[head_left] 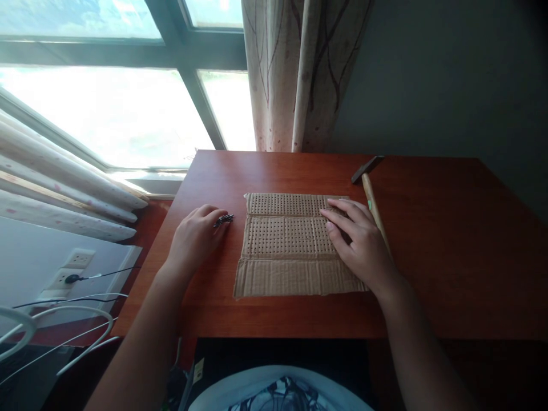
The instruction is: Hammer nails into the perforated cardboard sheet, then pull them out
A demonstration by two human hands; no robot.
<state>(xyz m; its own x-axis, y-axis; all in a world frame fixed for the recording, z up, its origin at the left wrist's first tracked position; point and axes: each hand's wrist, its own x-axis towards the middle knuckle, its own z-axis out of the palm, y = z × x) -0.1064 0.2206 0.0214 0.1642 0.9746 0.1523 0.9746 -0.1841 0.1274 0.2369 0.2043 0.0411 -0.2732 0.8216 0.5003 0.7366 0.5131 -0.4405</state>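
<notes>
A flat piece of brown cardboard lies on the wooden table, with rows of small holes punched across its upper and middle bands and a plain band nearest me. To its left, my left hand is closed around a small bunch of dark metal nails, their ends poking out past the fingertips. My right hand rests on the cardboard's right side, fingers spread and touching its holed part. Just beyond that hand lies a hammer, its wooden handle partly hidden behind the hand and its dark head pointing away.
The reddish-brown table extends to the right and stands by a bright window. A patterned curtain hangs behind it. White cables and a wall socket are at the left, below the table's edge.
</notes>
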